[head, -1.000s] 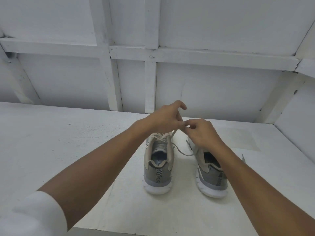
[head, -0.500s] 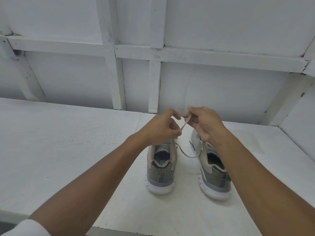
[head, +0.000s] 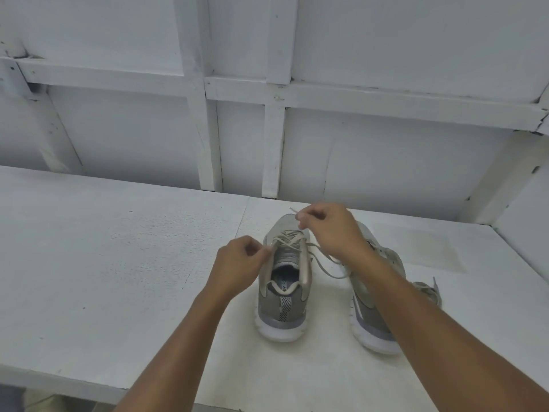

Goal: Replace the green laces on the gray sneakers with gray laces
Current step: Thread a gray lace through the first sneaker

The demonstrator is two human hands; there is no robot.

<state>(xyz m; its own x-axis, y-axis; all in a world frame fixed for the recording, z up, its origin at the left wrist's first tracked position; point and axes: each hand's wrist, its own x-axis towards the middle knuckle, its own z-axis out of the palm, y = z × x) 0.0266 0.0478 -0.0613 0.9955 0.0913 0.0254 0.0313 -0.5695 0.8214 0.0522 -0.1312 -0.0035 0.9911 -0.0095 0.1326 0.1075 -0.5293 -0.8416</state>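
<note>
White workbench (head: 118,263) carries both gray sneakers; over the left sneaker (head: 282,295) the left hand (head: 237,263) and right hand (head: 329,230) each pinch an end of its gray lace (head: 289,240), threaded to the top, so seemingly only tying remains there, the right sneaker (head: 367,328) beside it half hidden.

The right forearm (head: 430,328) runs off the bottom edge and covers most of the right sneaker (head: 367,322). That sneaker's toe is behind the right hand (head: 329,230). The lace (head: 323,264) passes out of sight inside the right hand and the left hand (head: 237,263). The insole print (head: 283,288) in the left sneaker (head: 282,307) is partly hidden and unreadable.
</note>
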